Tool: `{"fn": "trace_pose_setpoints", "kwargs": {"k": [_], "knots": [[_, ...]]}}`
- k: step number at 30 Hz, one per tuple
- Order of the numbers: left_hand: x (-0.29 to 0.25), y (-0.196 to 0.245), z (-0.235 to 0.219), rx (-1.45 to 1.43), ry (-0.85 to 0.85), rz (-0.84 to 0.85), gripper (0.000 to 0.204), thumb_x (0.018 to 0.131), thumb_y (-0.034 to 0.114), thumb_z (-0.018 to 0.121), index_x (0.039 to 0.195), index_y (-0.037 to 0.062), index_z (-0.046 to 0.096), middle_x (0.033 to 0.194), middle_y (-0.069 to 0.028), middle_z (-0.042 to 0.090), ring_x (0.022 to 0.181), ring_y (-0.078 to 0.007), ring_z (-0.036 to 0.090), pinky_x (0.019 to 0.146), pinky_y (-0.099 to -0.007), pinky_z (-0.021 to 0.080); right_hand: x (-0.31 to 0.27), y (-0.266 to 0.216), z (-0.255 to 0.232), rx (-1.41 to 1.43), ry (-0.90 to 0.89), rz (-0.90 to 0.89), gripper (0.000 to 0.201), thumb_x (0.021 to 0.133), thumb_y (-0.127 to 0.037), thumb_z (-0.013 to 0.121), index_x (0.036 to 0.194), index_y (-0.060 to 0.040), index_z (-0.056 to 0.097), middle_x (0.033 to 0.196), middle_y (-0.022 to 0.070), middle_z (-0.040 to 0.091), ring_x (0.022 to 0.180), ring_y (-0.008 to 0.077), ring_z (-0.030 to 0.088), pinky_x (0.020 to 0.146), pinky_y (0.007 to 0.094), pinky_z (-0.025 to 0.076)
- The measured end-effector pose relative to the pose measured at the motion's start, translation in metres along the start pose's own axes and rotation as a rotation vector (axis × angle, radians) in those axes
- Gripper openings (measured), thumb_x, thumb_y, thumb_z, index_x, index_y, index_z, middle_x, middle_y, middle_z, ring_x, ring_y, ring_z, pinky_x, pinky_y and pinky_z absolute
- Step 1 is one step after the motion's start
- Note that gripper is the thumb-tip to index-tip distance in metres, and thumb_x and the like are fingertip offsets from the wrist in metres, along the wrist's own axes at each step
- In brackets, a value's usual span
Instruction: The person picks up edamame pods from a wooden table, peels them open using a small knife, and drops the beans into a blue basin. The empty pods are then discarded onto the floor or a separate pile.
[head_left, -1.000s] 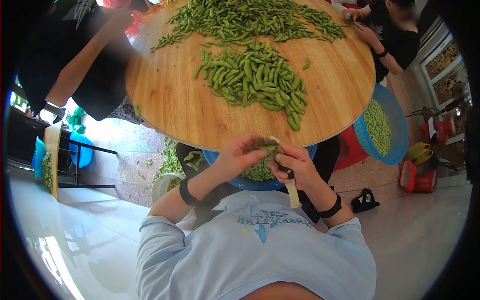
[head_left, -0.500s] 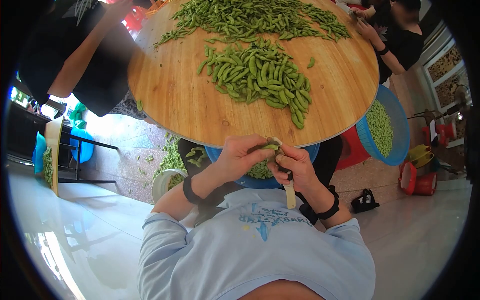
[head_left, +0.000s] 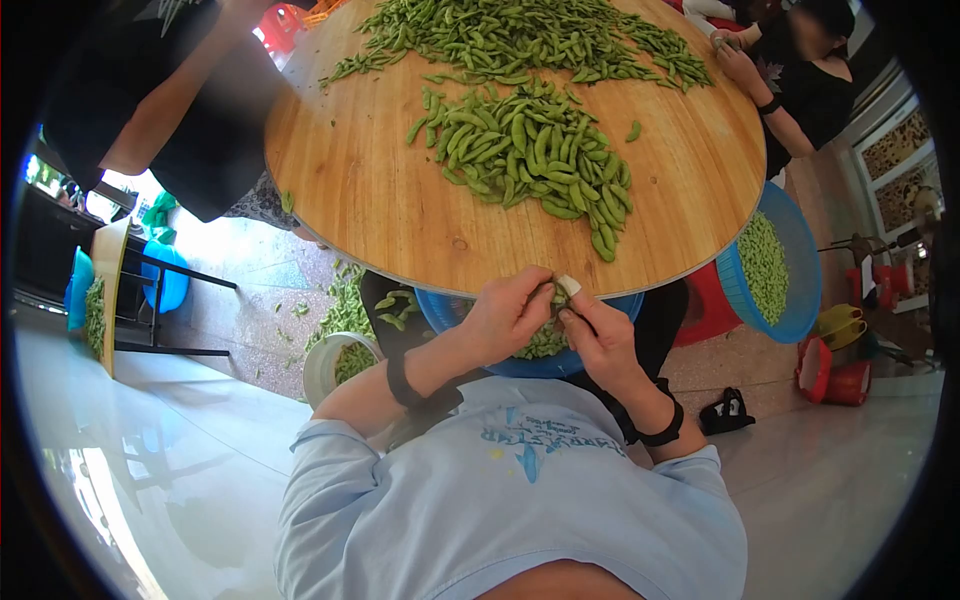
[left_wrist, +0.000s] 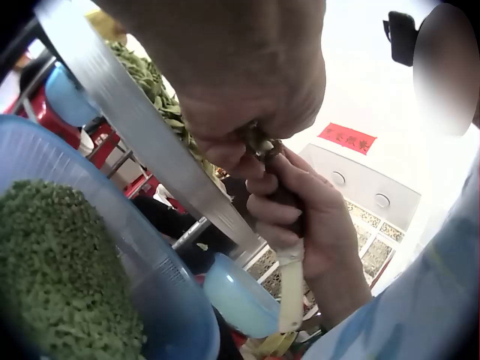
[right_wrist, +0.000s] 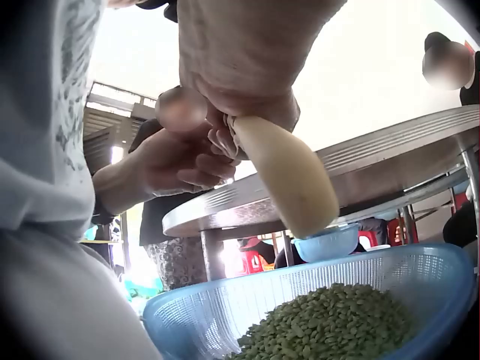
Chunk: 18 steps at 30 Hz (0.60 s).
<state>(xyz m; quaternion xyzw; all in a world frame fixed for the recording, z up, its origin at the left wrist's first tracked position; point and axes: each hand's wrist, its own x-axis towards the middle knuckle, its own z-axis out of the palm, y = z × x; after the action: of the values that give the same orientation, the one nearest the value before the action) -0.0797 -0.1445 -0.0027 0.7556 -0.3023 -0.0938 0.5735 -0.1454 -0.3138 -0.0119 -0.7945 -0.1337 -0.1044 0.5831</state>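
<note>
At the table's near edge my left hand (head_left: 500, 318) and right hand (head_left: 603, 345) meet, fingertips together. My left thumb and fingers pinch a green soybean pod (head_left: 559, 299), mostly covered by the fingers. A tool with a cream handle (left_wrist: 291, 296) is gripped in my right hand; its working end is hidden between the hands. Something whitish (head_left: 569, 285) shows at the right fingertips. Below the hands sits a blue mesh basin (right_wrist: 225, 300) with shelled green beans (right_wrist: 322, 326) in it.
Heaps of pods (head_left: 530, 150) lie on the round wooden table (head_left: 350, 190). Another blue basin (head_left: 800, 260) of beans stands at the right. Pods litter the floor beside a white bucket (head_left: 318, 368). People sit at the table's left and right.
My hands have shifted slightly right in the head view. The cream handle, earlier hanging below my right hand there, is now out of sight, and less of the pod shows.
</note>
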Motion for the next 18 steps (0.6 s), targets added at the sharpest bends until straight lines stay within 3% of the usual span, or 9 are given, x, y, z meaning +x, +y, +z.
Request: {"fn": "trace_pose_setpoints", "kwargs": {"k": [1, 3, 7, 9, 13, 15, 16, 18], "knots": [[0.000, 0.001, 0.001, 0.000, 0.002, 0.000, 0.013, 0.093, 0.005, 0.051, 0.103, -0.0016, 0.054, 0.068, -0.0085, 0.058, 0.057, -0.0115, 0.056, 0.053, -0.0256, 0.045, 0.000, 0.000, 0.001, 0.000, -0.001, 0.000, 0.038, 0.088, 0.004, 0.054, 0.126, 0.0044, 0.052, 0.082, 0.0119, 0.060, 0.061, 0.0162, 0.056, 0.050, 0.0271, 0.044], [0.000, 0.005, 0.001, -0.019, -0.008, -0.042, 0.011, 0.089, 0.005, 0.049, 0.097, -0.0015, 0.053, 0.072, -0.0209, 0.057, 0.062, -0.0338, 0.058, 0.055, -0.0348, 0.046, 0.002, 0.000, 0.003, -0.176, 0.050, -0.223, 0.040, 0.083, 0.008, 0.056, 0.123, 0.0054, 0.053, 0.084, 0.0158, 0.059, 0.067, 0.0245, 0.061, 0.056, 0.0312, 0.048], [-0.002, -0.004, 0.004, -0.053, -0.033, -0.059, 0.010, 0.087, 0.004, 0.047, 0.095, -0.0013, 0.052, 0.071, -0.0173, 0.057, 0.063, -0.0274, 0.060, 0.057, -0.0332, 0.045, -0.004, -0.003, -0.001, -0.278, -0.033, -0.168, 0.037, 0.084, 0.010, 0.055, 0.121, 0.0080, 0.054, 0.091, 0.0165, 0.062, 0.075, 0.0227, 0.063, 0.064, 0.0300, 0.050], [-0.001, -0.007, 0.004, -0.295, -0.111, -0.183, 0.015, 0.086, 0.003, 0.044, 0.097, 0.0008, 0.055, 0.070, -0.0028, 0.056, 0.064, -0.0122, 0.053, 0.057, -0.0258, 0.043, -0.004, -0.003, -0.002, -0.310, -0.025, -0.162, 0.034, 0.085, 0.008, 0.056, 0.119, 0.0076, 0.055, 0.089, 0.0166, 0.062, 0.076, 0.0227, 0.064, 0.065, 0.0299, 0.050], [0.004, -0.001, 0.006, -0.340, -0.149, -0.217, 0.019, 0.089, 0.002, 0.043, 0.102, 0.0006, 0.056, 0.074, -0.0015, 0.058, 0.067, -0.0121, 0.055, 0.058, -0.0250, 0.046, 0.000, 0.002, -0.009, -0.182, 0.052, -0.192, 0.037, 0.087, 0.007, 0.055, 0.123, 0.0052, 0.054, 0.085, 0.0119, 0.062, 0.068, 0.0160, 0.060, 0.058, 0.0266, 0.048], [0.005, 0.000, 0.008, -0.576, -0.115, -0.179, 0.021, 0.095, 0.007, 0.042, 0.110, -0.0015, 0.055, 0.087, -0.0043, 0.063, 0.074, -0.0113, 0.059, 0.062, -0.0251, 0.050, -0.004, 0.001, -0.017, 0.095, 0.020, 0.138, 0.040, 0.088, 0.003, 0.056, 0.128, 0.0013, 0.053, 0.082, 0.0070, 0.062, 0.064, 0.0120, 0.057, 0.059, 0.0258, 0.047], [0.005, 0.002, 0.006, -0.576, -0.118, -0.179, 0.021, 0.095, 0.007, 0.042, 0.110, -0.0015, 0.055, 0.087, -0.0043, 0.063, 0.074, -0.0113, 0.059, 0.062, -0.0251, 0.050, -0.005, -0.002, -0.019, 0.095, 0.023, 0.138, 0.040, 0.088, 0.003, 0.056, 0.128, 0.0013, 0.053, 0.082, 0.0070, 0.062, 0.064, 0.0120, 0.057, 0.059, 0.0258, 0.047], [0.003, 0.009, -0.003, -0.480, -0.081, -0.291, 0.024, 0.099, 0.014, 0.043, 0.113, -0.0027, 0.053, 0.090, -0.0065, 0.064, 0.080, -0.0124, 0.061, 0.070, -0.0273, 0.053, -0.007, -0.012, -0.024, 0.279, 0.003, 0.339, 0.041, 0.090, 0.001, 0.055, 0.131, 0.0001, 0.051, 0.082, 0.0037, 0.062, 0.067, 0.0071, 0.054, 0.060, 0.0221, 0.046]]}}
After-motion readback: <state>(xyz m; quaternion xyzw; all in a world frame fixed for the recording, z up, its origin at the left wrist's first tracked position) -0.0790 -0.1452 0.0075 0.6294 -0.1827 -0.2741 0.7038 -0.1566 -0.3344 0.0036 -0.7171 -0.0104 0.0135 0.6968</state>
